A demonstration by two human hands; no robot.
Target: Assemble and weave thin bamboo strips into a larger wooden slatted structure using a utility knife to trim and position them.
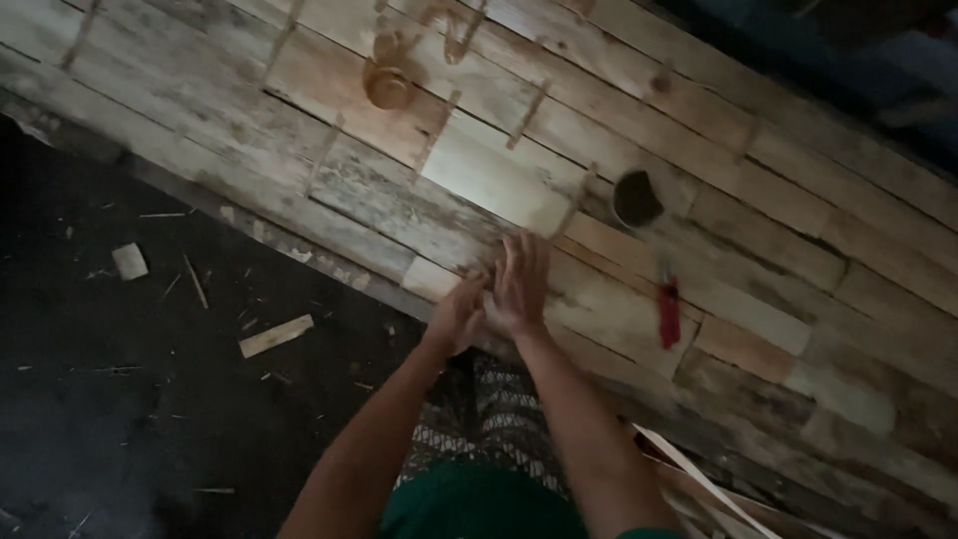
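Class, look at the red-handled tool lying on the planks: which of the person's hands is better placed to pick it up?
Probably the right hand: the red-handled tool lies on its side, while the left hand sits farther away.

Two hands (494, 294), one red tool (669, 314), one dark bowl (636, 199), one round jar (389, 88).

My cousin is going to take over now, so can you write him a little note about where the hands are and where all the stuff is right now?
Left hand: at the near edge of the wooden plank surface; a bit blurred, so whether it grips anything cannot be told.
Right hand: open, fingers spread, flat on the planks beside the left hand.
Red-handled tool: lying on the planks to the right of the hands, untouched.
Dark round container: on the planks beyond the tool.
Brown round object: farther up the planks.
Wood scraps: on the dark floor to the left.
Done: many planks lie side by side. What is left cannot be told.
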